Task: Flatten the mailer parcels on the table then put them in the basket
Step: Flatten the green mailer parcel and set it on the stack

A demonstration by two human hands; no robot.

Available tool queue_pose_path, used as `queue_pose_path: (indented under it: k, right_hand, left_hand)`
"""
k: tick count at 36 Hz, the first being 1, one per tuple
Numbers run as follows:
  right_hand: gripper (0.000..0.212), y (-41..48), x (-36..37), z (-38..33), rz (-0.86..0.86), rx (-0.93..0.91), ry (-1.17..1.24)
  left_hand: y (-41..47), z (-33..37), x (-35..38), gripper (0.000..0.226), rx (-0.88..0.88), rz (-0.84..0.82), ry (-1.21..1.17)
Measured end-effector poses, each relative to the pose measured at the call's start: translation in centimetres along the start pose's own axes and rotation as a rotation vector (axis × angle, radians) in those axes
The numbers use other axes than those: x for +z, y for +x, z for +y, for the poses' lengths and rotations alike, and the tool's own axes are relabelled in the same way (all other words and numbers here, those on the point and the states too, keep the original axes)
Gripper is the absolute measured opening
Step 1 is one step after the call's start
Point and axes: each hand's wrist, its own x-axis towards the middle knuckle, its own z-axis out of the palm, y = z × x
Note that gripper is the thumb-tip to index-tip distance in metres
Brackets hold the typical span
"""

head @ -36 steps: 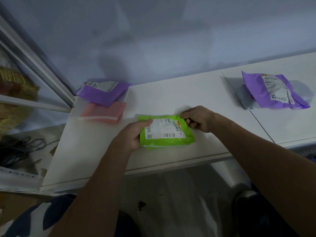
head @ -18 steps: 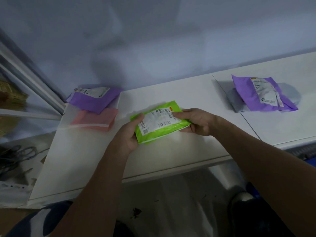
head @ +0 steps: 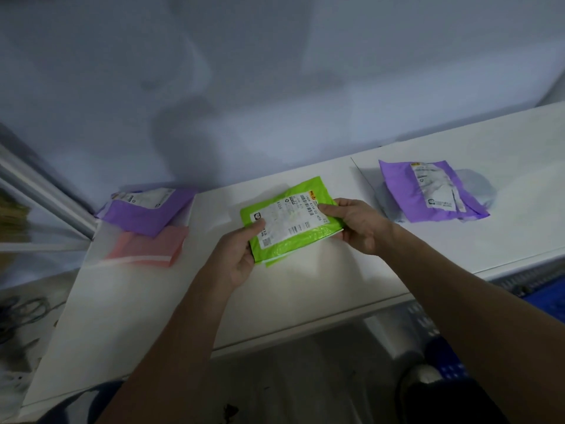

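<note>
Lifted off the tabletop [head: 305, 286] now: green mailer [head: 290, 221] tilted up, left hand [head: 241, 255] and right hand [head: 354, 224] pinching opposite ends; looks basket-bound.

On my feed a plain pale blue-grey painted wall [head: 275, 71] fills the upper half, with soft shadows across it under dim, cool light. Against it stands a smooth white flat-topped table [head: 159, 316]. A second white tabletop [head: 519, 154] butts against its right edge, with a thin seam between them. At the left a glass pane in a white frame [head: 46, 192] meets the wall. Below the table's front edge I make out a dark grey stained floor [head: 290, 381], and a tangle of dark cables [head: 21, 313] lies far left.
</note>
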Motion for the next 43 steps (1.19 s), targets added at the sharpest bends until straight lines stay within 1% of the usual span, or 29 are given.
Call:
queue_pose_path:
  k: [6, 10, 13, 15, 18, 21, 22, 24, 26, 31, 35, 38, 41, 43]
  right_hand:
    - [0.014, -0.4, -1.7, -1.9, 0.067, -0.031, 0.024]
    - [0.003, -0.8, -3.6, -3.3, 0.105, -0.054, 0.047]
    - [0.002, -1.4, -5.0, -4.6, 0.127, -0.068, 0.046]
    - [0.006, -1.7, -5.6, -5.4, 0.154, -0.086, 0.026]
    - [0.004, -1.9, -7.0, -6.4, 0.161, -0.103, 0.082]
    - [0.018, -2.0, -8.3, -7.4, 0.184, -0.117, 0.112]
    - [0.019, -2.1, -8.7, -7.6, 0.194, -0.123, 0.101]
    - [0.012, -2.2, -9.4, -8.1, 0.216, -0.137, 0.09]
    - [0.005, -2.1, -10.2, -8.5, 0.241, -0.142, 0.104]
    - [0.011, -1.7, -12.3, -9.4, 0.301, -0.168, 0.105]
    - [0.004, -1.2, -14.4, -10.2, 0.341, -0.18, 0.153]
    - [0.009, -1.0, -15.9, -10.4, 0.37, -0.177, 0.189]
    - [0.003, -0.9, -17.1, -10.5, 0.414, -0.171, 0.161]
    - [0.005, -0.7, -18.2, -10.5, 0.466, -0.179, 0.141]
  left_hand:
    - [0.7, 1.1, 3.6, 0.01, 0.01, 0.003, 0.058]
    - [1.4, 1.6, 6.2, 0.008, 0.008, -0.028, 0.113]
    - [2.0, 1.8, 8.1, 0.011, 0.007, -0.079, 0.119]
    - [2.3, 1.8, 9.3, 0.019, 0.003, -0.118, 0.084]
    - [2.8, 1.7, 11.3, 0.022, -0.004, -0.155, 0.041]
    - [2.9, 1.6, 13.3, 0.021, -0.006, -0.198, 0.019]
    - [2.9, 1.5, 13.8, 0.022, -0.006, -0.216, 0.025]
    - [3.2, 1.4, 14.7, 0.022, 0.001, -0.234, 0.054]
    - [3.6, 1.3, 15.4, 0.022, 0.01, -0.217, 0.077]
    - [4.4, 0.8, 17.5, 0.017, 0.024, -0.202, 0.115]
    - [5.8, -0.3, 19.7, 0.021, 0.009, -0.215, 0.124]
    - [6.6, -1.2, 21.1, 0.023, 0.005, -0.228, 0.135]
    - [7.2, -1.9, 22.2, 0.024, 0.019, -0.243, 0.159]
    - [7.7, -2.3, 23.2, 0.024, 0.022, -0.241, 0.18]
